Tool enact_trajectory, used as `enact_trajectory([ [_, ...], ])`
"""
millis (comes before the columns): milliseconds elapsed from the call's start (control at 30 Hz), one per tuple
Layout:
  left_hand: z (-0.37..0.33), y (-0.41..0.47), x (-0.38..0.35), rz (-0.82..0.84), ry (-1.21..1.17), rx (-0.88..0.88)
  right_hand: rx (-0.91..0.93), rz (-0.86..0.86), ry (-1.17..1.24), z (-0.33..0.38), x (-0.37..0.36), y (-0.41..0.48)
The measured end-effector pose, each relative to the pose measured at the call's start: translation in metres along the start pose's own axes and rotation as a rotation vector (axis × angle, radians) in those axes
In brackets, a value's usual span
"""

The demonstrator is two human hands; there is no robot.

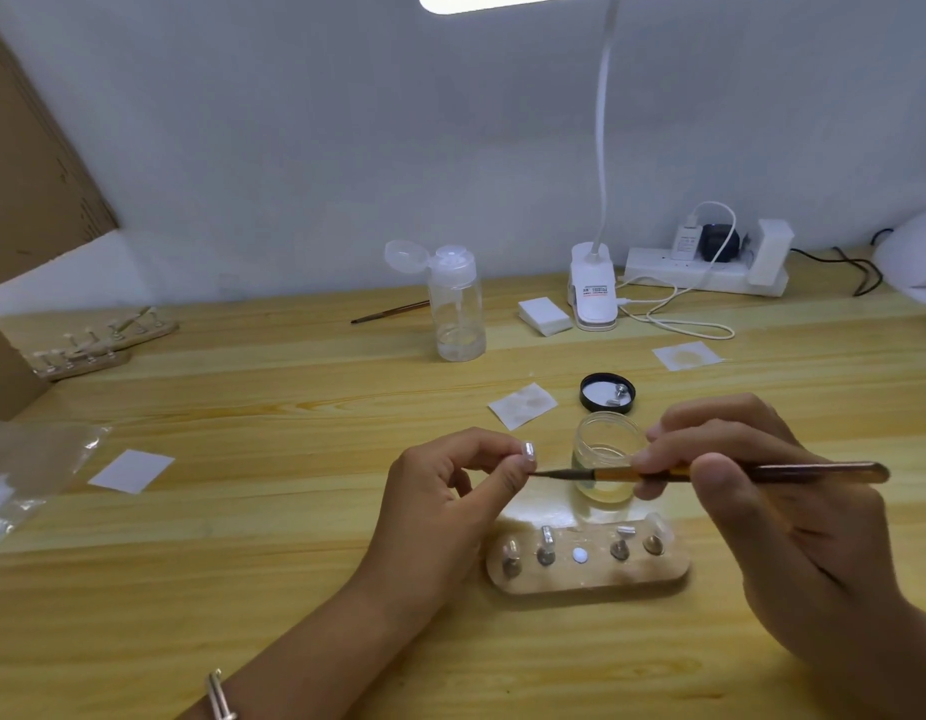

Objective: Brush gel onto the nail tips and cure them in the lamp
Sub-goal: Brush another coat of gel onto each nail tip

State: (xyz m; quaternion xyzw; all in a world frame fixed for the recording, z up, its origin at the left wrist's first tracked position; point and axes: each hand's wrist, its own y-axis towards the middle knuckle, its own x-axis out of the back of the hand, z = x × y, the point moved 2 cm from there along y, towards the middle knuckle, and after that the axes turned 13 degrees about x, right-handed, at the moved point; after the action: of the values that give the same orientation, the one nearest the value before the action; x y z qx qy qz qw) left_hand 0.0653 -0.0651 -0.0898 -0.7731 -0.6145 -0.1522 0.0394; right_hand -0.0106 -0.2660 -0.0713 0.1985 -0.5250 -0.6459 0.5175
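My left hand (450,491) pinches a small silvery nail tip (528,451) on its stand between thumb and fingers. My right hand (752,491) grips a thin brush (720,472) held level, its dark bristle point touching just under the nail tip. Behind the brush stands an open glass gel jar (606,449). In front of my hands lies a wooden holder (588,576) carrying several nail tips on metal stands, with one white empty socket in its middle. A white curing lamp (913,257) shows partly at the far right edge.
The jar's black lid (606,393) lies behind it with small metal stands inside. Wipes (523,405) are scattered on the wooden table. A clear pump bottle (455,304), a second brush (391,311), a clip desk lamp (593,288), a power strip (689,275) and two more holders (94,345) stand farther back.
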Motion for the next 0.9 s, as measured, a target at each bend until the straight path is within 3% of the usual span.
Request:
enact_trajectory([
  [267, -0.015, -0.019, -0.011, 0.121, 0.062, -0.051, -0.079, -0.153, -0.034, -0.008, 0.014, 0.009],
  [433, -0.018, -0.024, -0.02, 0.157, 0.24, -0.173, -0.12, -0.165, -0.013, -0.012, 0.014, 0.008],
  [633, -0.015, -0.021, -0.023, 0.149, 0.447, -0.19, -0.1, -0.144, -0.018, -0.01, 0.011, 0.009],
  [900, -0.011, -0.019, -0.022, 0.163, 0.494, -0.182, -0.096, -0.138, -0.038, -0.012, 0.012, 0.009],
])
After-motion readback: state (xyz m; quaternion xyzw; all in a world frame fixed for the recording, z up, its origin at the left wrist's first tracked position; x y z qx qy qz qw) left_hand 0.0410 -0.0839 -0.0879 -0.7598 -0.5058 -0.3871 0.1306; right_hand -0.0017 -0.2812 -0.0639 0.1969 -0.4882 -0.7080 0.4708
